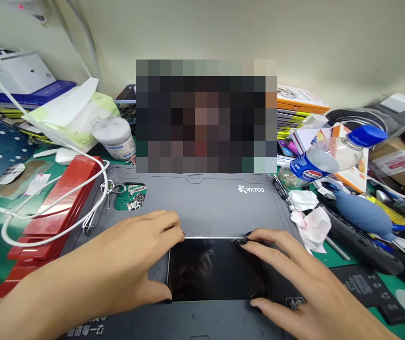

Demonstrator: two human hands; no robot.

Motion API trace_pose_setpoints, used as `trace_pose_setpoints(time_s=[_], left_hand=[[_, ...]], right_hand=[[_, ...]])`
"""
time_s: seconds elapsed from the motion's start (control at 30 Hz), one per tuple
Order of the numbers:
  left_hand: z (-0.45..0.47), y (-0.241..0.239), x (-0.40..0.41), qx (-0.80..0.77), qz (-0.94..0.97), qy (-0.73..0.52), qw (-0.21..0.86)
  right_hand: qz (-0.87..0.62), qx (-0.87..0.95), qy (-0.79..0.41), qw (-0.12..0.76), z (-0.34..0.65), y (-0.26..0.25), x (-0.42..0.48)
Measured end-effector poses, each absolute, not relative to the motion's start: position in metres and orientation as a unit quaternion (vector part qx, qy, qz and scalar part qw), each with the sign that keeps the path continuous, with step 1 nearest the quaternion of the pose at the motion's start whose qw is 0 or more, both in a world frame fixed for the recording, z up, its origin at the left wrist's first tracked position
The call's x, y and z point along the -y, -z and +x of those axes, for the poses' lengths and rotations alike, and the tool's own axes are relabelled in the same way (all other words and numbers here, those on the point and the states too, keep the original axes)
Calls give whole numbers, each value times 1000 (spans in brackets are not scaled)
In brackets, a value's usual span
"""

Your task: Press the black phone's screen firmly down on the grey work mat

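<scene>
- Far left: red plastic piece (55, 227), just beyond your left forearm.
- Your left hand (139, 252): thumb and fingers pinch the smartphone (216, 273) across its long edges, left end.
- Smartphone: between your hands on the grey WKTOO mat (209, 208), screen up (dark, with reflections).
- Your right hand (305, 278): same pinch, right end.
- Further right: tilted Pepsi bottle (330, 158); then black battery (360, 284), nearer you.

Hands (144, 257) hold a probable phone (218, 271).
</scene>
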State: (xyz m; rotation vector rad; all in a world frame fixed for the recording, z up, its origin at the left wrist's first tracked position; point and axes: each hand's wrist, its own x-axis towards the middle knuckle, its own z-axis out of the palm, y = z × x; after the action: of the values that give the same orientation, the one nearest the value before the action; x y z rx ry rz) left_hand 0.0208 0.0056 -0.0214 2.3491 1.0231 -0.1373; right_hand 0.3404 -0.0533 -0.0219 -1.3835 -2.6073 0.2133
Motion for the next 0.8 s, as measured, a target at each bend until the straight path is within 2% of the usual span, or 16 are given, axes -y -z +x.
trace_pose_setpoints(time_s=[0.8], left_hand=[[19, 18, -6, -364, 885, 55, 284]], right_hand=[[-419, 904, -38, 73, 343, 29, 52]])
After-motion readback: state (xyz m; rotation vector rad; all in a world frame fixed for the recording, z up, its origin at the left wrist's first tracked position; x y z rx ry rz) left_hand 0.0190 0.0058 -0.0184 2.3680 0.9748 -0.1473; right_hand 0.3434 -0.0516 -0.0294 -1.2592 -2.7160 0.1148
